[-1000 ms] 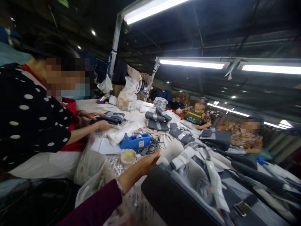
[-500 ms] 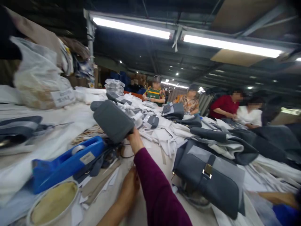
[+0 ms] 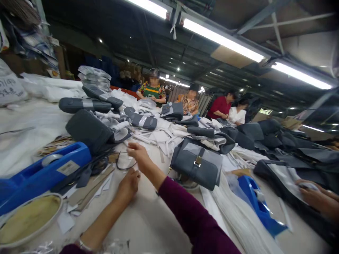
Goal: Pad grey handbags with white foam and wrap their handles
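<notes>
My right hand (image 3: 139,155) reaches out over the table, its fingers loosely extended and nothing visible in them. To its left a dark grey bag (image 3: 88,130) lies on the pile of bags, apart from the hand. Closer to me, my left hand (image 3: 129,186) is curled shut above the table; whatever its fingers hold, if anything, is hidden. A thin black cord (image 3: 118,164) loops on the table beside both hands. Right of my right hand sits a dark bag with a gold clasp (image 3: 197,164), partly covered by a pale sheet.
At left are a blue tape dispenser (image 3: 69,167) and a round tub of yellowish paste (image 3: 30,218). A second blue dispenser (image 3: 255,201) stands at right, near a co-worker's hands (image 3: 315,197) on a dark bag. Paper strips (image 3: 161,139) and wrapped bags cover the far table. Several people work beyond.
My right hand has let go of the dark grey bag, which now rests on the pile at left. The view has swung right. My left hand stays curled near the cord.
</notes>
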`<state>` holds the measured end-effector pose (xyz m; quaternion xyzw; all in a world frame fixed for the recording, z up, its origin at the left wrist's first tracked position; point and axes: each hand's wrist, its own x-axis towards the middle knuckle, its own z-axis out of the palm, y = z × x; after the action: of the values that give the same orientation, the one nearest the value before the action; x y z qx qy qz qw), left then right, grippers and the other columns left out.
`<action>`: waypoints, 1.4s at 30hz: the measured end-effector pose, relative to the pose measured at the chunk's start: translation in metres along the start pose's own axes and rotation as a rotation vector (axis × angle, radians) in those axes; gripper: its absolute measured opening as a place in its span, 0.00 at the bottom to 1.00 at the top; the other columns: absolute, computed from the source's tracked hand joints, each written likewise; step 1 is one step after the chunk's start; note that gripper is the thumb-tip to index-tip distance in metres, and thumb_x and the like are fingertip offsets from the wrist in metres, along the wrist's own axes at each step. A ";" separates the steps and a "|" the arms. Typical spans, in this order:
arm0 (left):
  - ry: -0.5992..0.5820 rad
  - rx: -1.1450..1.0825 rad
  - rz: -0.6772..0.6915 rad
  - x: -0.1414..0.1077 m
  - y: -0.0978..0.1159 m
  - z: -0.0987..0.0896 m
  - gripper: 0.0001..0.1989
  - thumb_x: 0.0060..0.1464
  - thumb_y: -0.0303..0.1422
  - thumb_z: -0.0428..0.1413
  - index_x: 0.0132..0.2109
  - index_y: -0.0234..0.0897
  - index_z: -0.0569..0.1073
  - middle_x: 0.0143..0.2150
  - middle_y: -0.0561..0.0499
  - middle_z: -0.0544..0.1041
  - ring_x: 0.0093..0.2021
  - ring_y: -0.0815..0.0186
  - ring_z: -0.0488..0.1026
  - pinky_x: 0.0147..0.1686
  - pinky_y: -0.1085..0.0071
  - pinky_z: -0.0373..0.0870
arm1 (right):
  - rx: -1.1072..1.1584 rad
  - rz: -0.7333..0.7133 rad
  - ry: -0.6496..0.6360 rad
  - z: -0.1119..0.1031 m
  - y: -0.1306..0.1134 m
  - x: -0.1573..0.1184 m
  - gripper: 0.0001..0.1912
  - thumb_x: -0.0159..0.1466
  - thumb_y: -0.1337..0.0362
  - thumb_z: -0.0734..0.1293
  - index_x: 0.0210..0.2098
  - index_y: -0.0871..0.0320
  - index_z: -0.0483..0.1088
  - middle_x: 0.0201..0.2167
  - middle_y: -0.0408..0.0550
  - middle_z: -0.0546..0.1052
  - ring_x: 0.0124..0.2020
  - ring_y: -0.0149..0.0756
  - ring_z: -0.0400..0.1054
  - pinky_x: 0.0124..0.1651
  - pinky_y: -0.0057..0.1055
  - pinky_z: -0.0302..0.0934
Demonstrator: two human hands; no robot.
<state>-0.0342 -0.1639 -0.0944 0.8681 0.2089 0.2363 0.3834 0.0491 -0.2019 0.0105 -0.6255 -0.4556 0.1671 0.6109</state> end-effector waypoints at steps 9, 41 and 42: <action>0.034 0.122 0.154 -0.002 0.005 0.002 0.08 0.53 0.28 0.46 0.34 0.35 0.70 0.37 0.46 0.68 0.39 0.60 0.68 0.44 0.63 0.65 | -1.402 -0.489 0.149 -0.281 -0.005 -0.212 0.36 0.55 0.83 0.53 0.61 0.58 0.59 0.64 0.51 0.59 0.67 0.43 0.46 0.65 0.52 0.48; 0.061 0.221 0.186 0.098 0.037 0.077 0.22 0.53 0.19 0.44 0.52 0.33 0.71 0.50 0.38 0.64 0.54 0.51 0.56 0.54 0.51 0.56 | -1.482 -0.769 -0.224 -0.367 0.049 -0.166 0.31 0.61 0.81 0.55 0.60 0.53 0.59 0.64 0.50 0.60 0.66 0.44 0.50 0.62 0.50 0.55; 0.075 0.191 0.177 0.096 0.038 0.079 0.23 0.53 0.19 0.43 0.53 0.32 0.71 0.51 0.37 0.65 0.55 0.51 0.55 0.55 0.49 0.55 | -1.485 -0.783 -0.206 -0.366 0.052 -0.167 0.29 0.61 0.80 0.56 0.59 0.53 0.61 0.64 0.50 0.61 0.66 0.44 0.50 0.62 0.51 0.55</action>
<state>0.0945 -0.1805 -0.0884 0.9062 0.1674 0.2806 0.2685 0.2602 -0.5467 -0.0222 -0.6432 -0.6843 -0.3432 0.0107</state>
